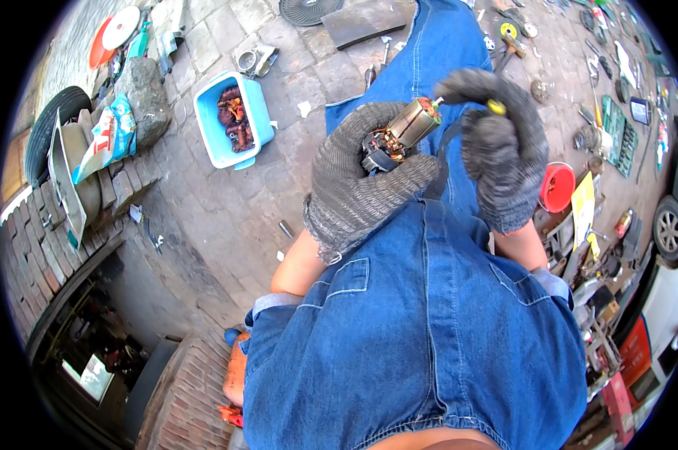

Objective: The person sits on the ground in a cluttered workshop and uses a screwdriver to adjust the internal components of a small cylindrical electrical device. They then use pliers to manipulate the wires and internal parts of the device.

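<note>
While the left hand (350, 176) curls firmly round a motor part (414, 126) to the right of the blue tub (258, 112), the right hand (502, 154), farther right of that tub, is closed around a yellow-ended tool (496, 107).

A wound motor rotor (415, 126) sits tilted in the gloved left hand (365, 169), its smooth, brassy-grey cylindrical core pointing up and to the right, with reddish copper and a trace of green at the upper end. Below the core, loose, tangled copper windings and a dark rounded part lie between thumb and fingers. A small yellow object (496, 107), blurred and mostly hidden, shows at the curled fingers of the gloved right hand (504, 150), beside the rotor and apart from its core.
</note>
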